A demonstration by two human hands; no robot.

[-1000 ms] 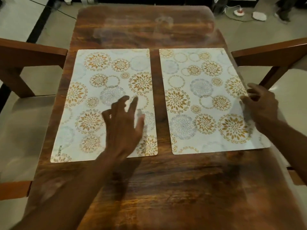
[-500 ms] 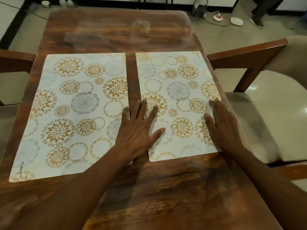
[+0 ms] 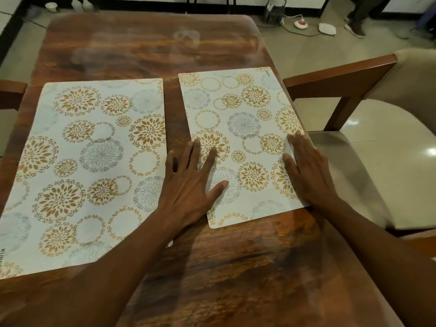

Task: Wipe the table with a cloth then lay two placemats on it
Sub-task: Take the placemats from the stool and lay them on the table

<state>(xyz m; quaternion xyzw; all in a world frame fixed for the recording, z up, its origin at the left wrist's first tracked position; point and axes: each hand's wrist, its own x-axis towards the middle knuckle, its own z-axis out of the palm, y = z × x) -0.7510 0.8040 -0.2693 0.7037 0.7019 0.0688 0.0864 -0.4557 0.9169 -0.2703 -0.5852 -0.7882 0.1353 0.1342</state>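
Two white placemats with gold and grey flower circles lie side by side on the glossy brown wooden table [image 3: 153, 50]. The left placemat [image 3: 89, 166] lies flat with nothing on it but my left forearm crossing its near right corner. The right placemat [image 3: 238, 128] reaches close to the table's right edge. My left hand [image 3: 191, 185] rests flat with spread fingers over that mat's left edge. My right hand [image 3: 306, 166] presses flat on its right edge. No cloth is in view.
A wooden chair with a beige seat [image 3: 368, 128] stands close to the table's right side. Another chair's armrest [image 3: 11, 90] shows at the left. On the floor beyond the table lie cables, a power strip [image 3: 326, 28] and a person's foot [image 3: 355, 29].
My left hand crossed from the left placemat to the right one's left edge. My right hand flattened on the right edge. The right mat slid slightly away from me. The view turned right.
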